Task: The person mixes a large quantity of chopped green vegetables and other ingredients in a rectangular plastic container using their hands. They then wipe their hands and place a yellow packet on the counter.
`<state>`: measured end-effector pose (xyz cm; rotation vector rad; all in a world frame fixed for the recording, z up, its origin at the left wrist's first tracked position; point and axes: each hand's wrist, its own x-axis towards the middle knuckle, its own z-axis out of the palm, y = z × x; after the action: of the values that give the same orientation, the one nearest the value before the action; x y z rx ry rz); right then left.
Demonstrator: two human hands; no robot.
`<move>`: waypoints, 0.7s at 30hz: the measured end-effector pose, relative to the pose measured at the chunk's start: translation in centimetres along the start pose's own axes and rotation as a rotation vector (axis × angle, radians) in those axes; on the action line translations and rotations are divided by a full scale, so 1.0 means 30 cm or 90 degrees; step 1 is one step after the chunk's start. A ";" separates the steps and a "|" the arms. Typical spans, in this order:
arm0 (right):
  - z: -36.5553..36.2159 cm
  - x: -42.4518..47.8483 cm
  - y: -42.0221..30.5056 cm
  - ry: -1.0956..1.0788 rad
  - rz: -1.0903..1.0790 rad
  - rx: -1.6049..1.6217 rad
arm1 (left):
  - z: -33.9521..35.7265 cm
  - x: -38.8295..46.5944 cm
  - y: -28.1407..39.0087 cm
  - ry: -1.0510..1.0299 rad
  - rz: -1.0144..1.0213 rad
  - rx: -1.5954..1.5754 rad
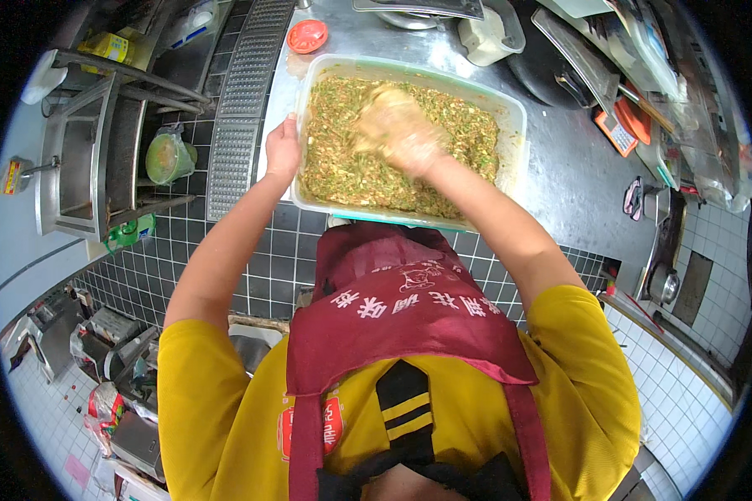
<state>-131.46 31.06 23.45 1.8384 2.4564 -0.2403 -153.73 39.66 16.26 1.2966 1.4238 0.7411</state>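
A rectangular translucent plastic tub (517, 134) holds a thick layer of chopped filling (344, 169), brownish with green and pale bits. My left hand (283, 149) grips the tub at its left wall. Blurred by motion, my right hand (401, 128) is in the filling, with some of the mixture clinging to it. Its fingers are too smeared to make out. The tub stands at the front edge of a stainless steel worktable (558, 169), close to my dark red apron (407, 313).
A red plastic lid (308, 36) lies behind the tub's left corner. Farther back stands a clear container (492, 34) with white contents. An orange kitchen scale (615, 131) is at right. To the left are a steel sink (78, 163) and a bagged green bucket (170, 156).
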 end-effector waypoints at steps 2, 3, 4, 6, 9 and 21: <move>0.007 -0.065 0.134 0.065 0.064 0.002 | 0.006 0.000 0.012 -0.021 0.001 -0.014; 0.064 -0.123 0.207 0.155 0.073 -0.025 | 0.005 0.002 0.015 -0.030 0.000 -0.023; 0.077 -0.189 0.249 0.158 0.085 -0.050 | 0.005 0.001 0.014 -0.027 -0.012 -0.034; 0.088 -0.303 0.309 0.163 0.103 -0.099 | 0.002 0.013 0.000 -0.030 -0.020 -0.018; 0.146 -0.398 0.336 0.010 0.264 0.137 | 0.008 -0.009 0.035 -0.032 -0.025 -0.031; -0.043 -0.055 -0.241 -0.232 0.336 0.373 | 0.024 0.033 -0.058 -0.046 -0.017 -0.165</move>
<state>-137.84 27.72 25.60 2.2983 1.6849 -1.2224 -153.50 40.07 14.16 1.0918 1.2395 0.8230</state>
